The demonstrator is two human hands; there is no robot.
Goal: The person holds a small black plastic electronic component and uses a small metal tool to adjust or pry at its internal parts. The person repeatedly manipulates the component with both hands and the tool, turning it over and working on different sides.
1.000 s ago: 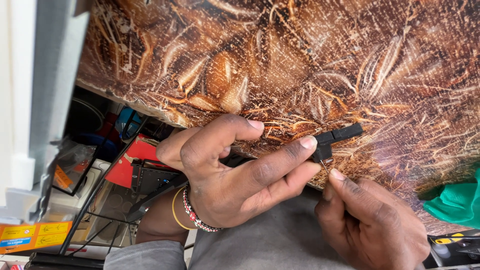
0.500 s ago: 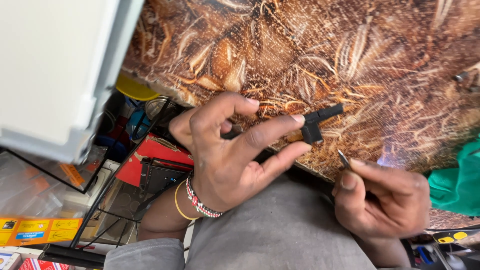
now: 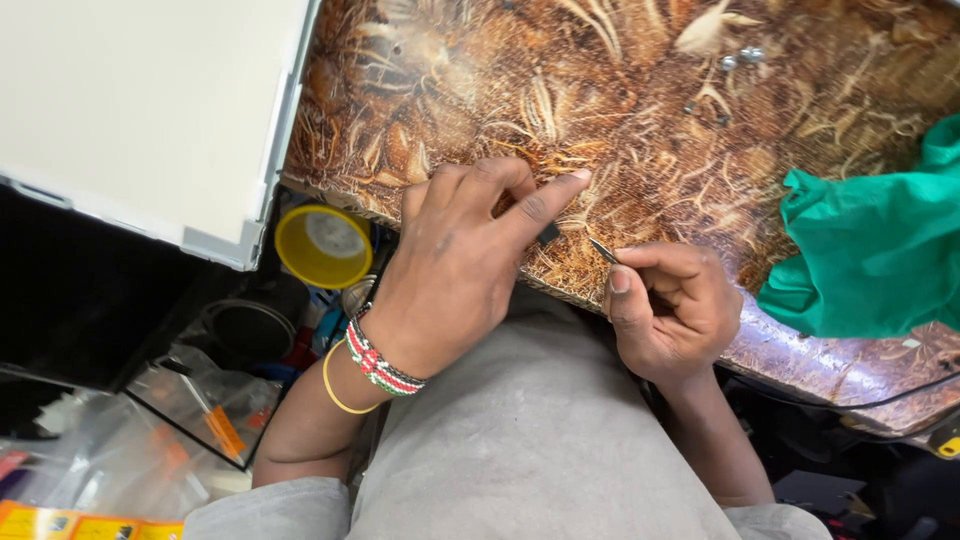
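My left hand (image 3: 455,265) rests palm down on the brown patterned table cover (image 3: 640,120), its fingers curled over a small black part (image 3: 549,234) that is mostly hidden under them. A beaded bracelet and a yellow band circle that wrist. My right hand (image 3: 668,310) sits at the table's near edge and pinches a thin metal tool (image 3: 603,250), its tip pointing toward the black part, a short gap away.
A green cloth (image 3: 875,240) lies at the right of the table. A white flat panel (image 3: 150,110) covers the upper left. Small metal screws (image 3: 740,58) lie at the far side. Below the table edge are a yellow lid (image 3: 322,246), clear bags and clutter.
My left hand has turned palm down and lowered the black part onto the table, covering it. My right hand has stayed near the edge with the thin tool. The view has shifted.
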